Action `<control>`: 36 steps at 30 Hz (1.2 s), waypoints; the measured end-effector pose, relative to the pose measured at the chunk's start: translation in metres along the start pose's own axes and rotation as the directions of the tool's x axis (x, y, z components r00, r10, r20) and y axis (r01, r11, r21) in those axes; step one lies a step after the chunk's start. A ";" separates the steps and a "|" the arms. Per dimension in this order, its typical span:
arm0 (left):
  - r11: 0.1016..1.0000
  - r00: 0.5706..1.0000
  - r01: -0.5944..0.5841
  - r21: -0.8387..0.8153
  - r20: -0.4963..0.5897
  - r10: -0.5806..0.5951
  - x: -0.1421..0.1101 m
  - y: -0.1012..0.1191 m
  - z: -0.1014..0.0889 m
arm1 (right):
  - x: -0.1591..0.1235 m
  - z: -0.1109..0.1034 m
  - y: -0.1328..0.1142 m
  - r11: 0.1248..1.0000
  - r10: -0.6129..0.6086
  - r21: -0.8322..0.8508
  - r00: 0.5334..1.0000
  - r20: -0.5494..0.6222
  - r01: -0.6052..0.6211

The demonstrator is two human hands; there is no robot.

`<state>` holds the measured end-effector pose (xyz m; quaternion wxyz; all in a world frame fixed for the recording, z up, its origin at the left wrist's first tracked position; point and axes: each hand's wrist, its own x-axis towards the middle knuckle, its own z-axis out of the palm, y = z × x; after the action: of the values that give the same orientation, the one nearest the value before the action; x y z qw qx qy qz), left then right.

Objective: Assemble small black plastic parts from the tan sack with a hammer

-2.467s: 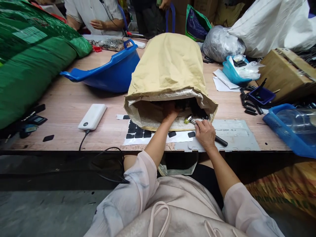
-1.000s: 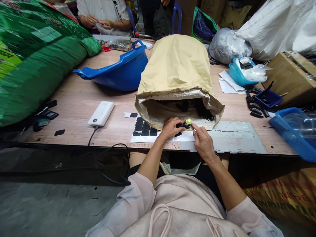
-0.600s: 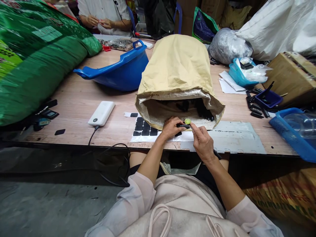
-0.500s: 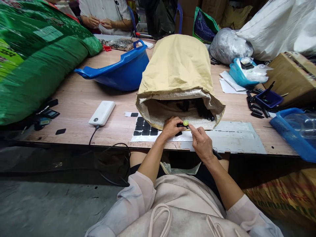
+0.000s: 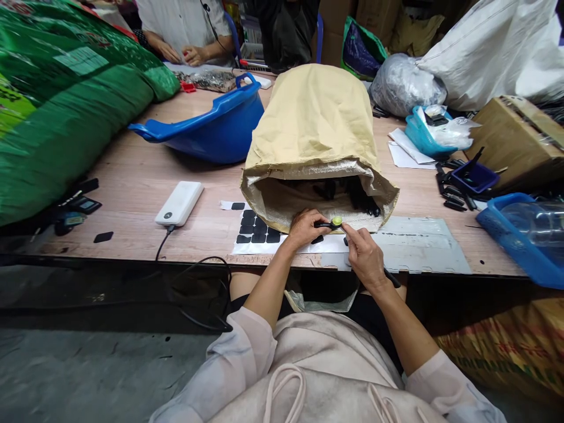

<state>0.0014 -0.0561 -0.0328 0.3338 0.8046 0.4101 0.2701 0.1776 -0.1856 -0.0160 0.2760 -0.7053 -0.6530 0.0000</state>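
Note:
My right hand [image 5: 366, 257] is closed round a small hammer whose yellow-green face [image 5: 336, 221] shows in front of the fingertips. Its black handle [image 5: 392, 278] sticks out behind the hand. Between the fingers of my left hand [image 5: 304, 228] is a slim black plastic piece [image 5: 324, 224], its right end close to the hammer face; whether they touch I cannot tell. Both hands are at the mouth of a yellow woven sack [image 5: 315, 117] lying on the table, with black pieces [image 5: 361, 197] inside. Under the left hand lies a white sheet of black rounded-square stickers [image 5: 259, 228].
A blue basin [image 5: 211, 129] leans left of the sack, near a white power bank [image 5: 180, 203] with a cable. Green bags [image 5: 79, 129] fill the left. On the right are a cardboard box [image 5: 515, 141], a blue tray [image 5: 502, 217] and loose black parts. A co-worker's hands [image 5: 183, 54] show opposite.
My left hand has come out of the sack with the black piece. The hammer has moved left to it, then shifted slightly along it. The co-worker's hands have lowered.

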 end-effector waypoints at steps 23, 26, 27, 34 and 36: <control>0.996 1.000 -0.013 0.094 0.023 0.011 -0.006 0.006 -0.004 | 0.032 0.015 0.052 0.968 -0.043 -0.250 0.997 -0.062 0.026; 0.996 0.998 -0.063 0.064 -0.015 0.064 -0.035 0.028 0.004 | 0.032 0.015 0.052 0.968 -0.030 -0.251 0.997 -0.065 0.012; 0.995 0.995 -0.095 0.031 -0.007 0.095 -0.050 0.037 0.008 | 0.032 0.016 0.051 0.968 -0.026 -0.251 0.998 -0.064 0.009; 0.963 0.783 -0.230 -0.143 0.560 0.270 -0.134 0.048 0.052 | 0.031 0.017 0.052 0.968 -0.033 -0.250 0.997 -0.071 0.014; 0.994 0.772 -0.106 0.013 0.631 0.074 -0.136 0.027 0.060 | 0.031 0.017 0.052 0.967 -0.035 -0.255 0.996 -0.079 0.013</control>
<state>-0.0132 -0.2019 -0.0721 0.4188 0.8751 0.2424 -0.0086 0.2240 -0.1500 -0.0396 0.2101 -0.7263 -0.6441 -0.1162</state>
